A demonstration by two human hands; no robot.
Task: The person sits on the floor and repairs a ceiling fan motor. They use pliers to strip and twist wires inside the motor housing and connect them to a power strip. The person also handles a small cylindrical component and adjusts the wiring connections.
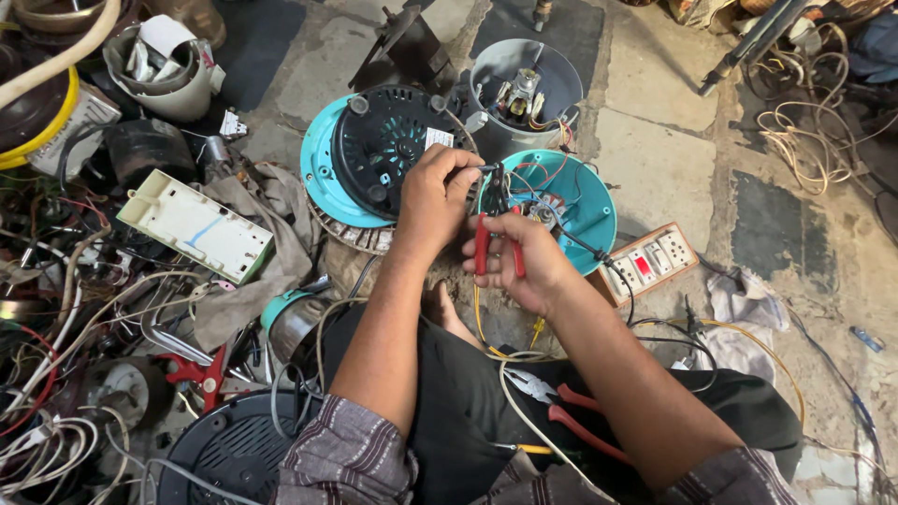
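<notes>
My right hand (526, 264) grips red-handled pliers (493, 234), jaws pointing up at a thin wire. My left hand (432, 194) pinches that wire (477, 170) just above the jaws. Both hands work over a teal appliance housing (585, 210) with wires and a small motor part showing inside. To its left a teal base with a black vented underside (379, 150) lies tilted. A second pair of red-handled pliers (566, 407) rests on my lap.
A grey open shell with wiring (524, 89) stands behind the housings. A wooden switch-and-socket board (645, 264) lies right. A cream plastic case (195, 224), cloth, tangled wires and appliance parts crowd the left. A loose cable coil (809, 140) lies far right.
</notes>
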